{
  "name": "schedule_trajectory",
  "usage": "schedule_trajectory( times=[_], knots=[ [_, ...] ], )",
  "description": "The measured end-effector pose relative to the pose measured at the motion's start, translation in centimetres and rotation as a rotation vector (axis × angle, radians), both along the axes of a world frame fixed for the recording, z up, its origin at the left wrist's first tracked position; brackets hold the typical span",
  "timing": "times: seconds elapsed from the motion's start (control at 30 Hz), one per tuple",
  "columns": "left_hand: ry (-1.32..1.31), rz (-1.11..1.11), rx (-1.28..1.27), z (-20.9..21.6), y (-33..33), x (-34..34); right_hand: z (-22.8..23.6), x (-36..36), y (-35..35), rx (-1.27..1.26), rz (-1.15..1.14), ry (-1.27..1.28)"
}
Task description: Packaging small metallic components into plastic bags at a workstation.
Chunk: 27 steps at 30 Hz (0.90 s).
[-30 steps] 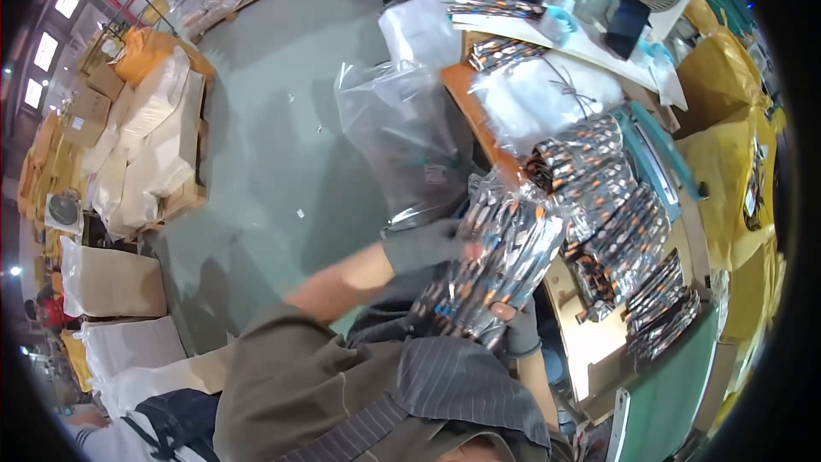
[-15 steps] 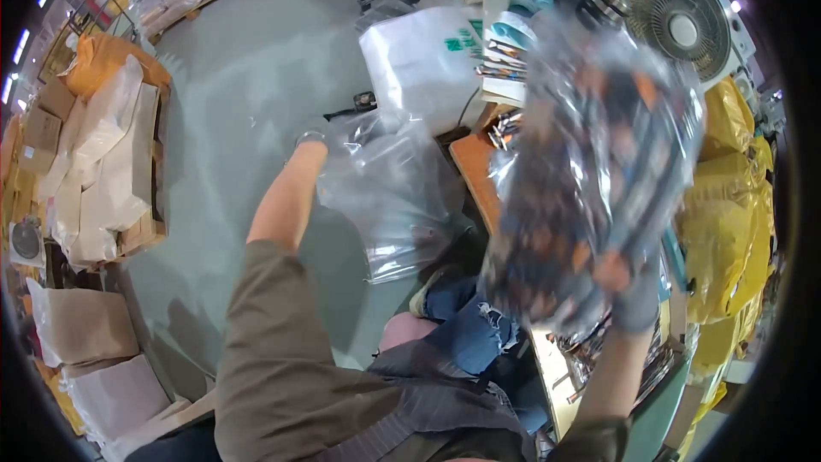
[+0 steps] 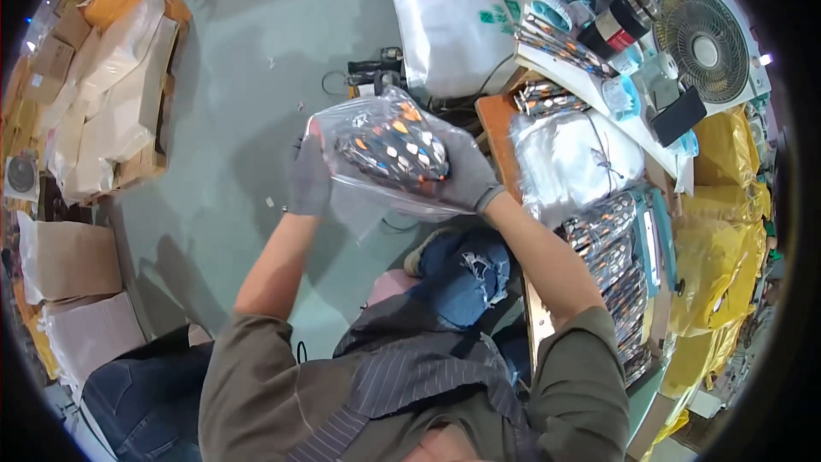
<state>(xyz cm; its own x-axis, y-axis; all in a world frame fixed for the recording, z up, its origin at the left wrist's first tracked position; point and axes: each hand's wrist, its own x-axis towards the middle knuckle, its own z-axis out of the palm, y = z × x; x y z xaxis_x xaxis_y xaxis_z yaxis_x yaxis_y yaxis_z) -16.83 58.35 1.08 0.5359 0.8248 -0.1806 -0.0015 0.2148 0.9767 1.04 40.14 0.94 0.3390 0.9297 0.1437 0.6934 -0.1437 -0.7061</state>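
The dotted bundle (image 3: 398,147) is held in the clear bag (image 3: 355,197) by the nearer right hand (image 3: 470,175), left of its palm, while the bag's left edge is gripped by the left hand (image 3: 309,180).

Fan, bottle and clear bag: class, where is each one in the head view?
Fan (image 3: 706,52): head view, on its centre hub.
Bottle (image 3: 617,26): head view, middle of its body.
Clear bag (image 3: 366,192): head view, on its lower part.
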Motion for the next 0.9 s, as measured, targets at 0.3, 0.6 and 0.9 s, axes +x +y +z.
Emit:
schedule_trajectory(
  times=[0.3,0.6,0.9],
  knots=[
    [0.102,-0.134,0.314,4.8,-6.1,-2.7,-9.9,-8.8,-7.4,0.179,-0.114,0.841],
    [-0.134,-0.389,0.22,9.3,-4.0,-4.0,-4.0,-11.0,3.6,-1.062,0.1,-0.598],
    [0.048,-0.398,0.822,9.1,-2.0,-5.8,1.2,-4.1,-2.5,-0.62,0.431,-0.367]
  ],
)
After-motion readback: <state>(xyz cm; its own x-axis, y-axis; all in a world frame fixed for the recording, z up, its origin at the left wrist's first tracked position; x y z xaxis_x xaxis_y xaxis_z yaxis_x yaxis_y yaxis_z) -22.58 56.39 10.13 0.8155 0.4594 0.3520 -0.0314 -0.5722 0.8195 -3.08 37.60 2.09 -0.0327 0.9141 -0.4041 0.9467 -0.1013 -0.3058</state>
